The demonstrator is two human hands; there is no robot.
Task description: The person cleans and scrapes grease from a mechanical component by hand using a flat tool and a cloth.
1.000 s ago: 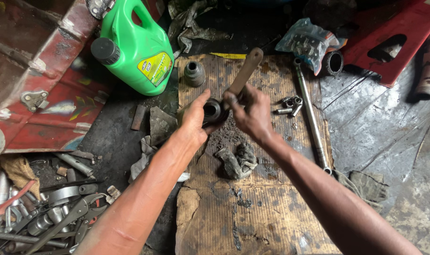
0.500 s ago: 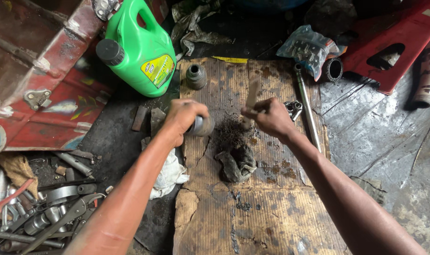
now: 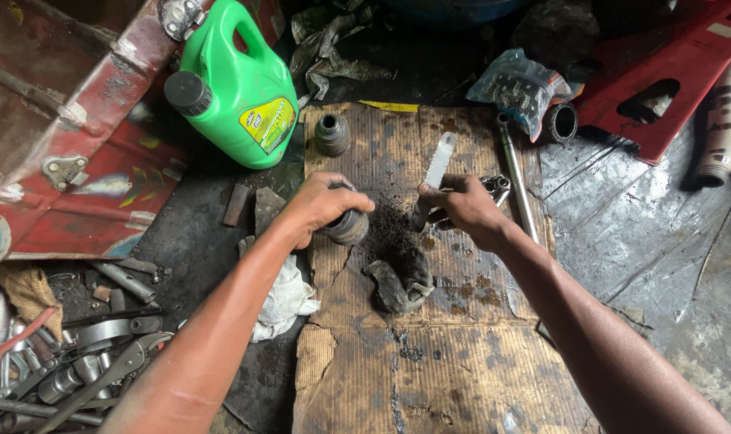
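While the left hand point(image 3: 321, 205) clamps over a greasy metal cup point(image 3: 348, 227) on the cardboard point(image 3: 430, 362), the right hand point(image 3: 462, 205) grips a flat metal bar point(image 3: 434, 175), its pale tip angled up and away. Between them, black grime and a dirty rag point(image 3: 398, 283). Green jug point(image 3: 241, 92) stands up left, a long rod point(image 3: 516, 177) lies just right, tools point(image 3: 68, 362) heaped lower left.

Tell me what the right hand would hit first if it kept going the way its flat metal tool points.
Probably nothing close: the flat tool in the right hand points up the cardboard sheet, bare until the yellow strip at its far edge. Depth is unclear.
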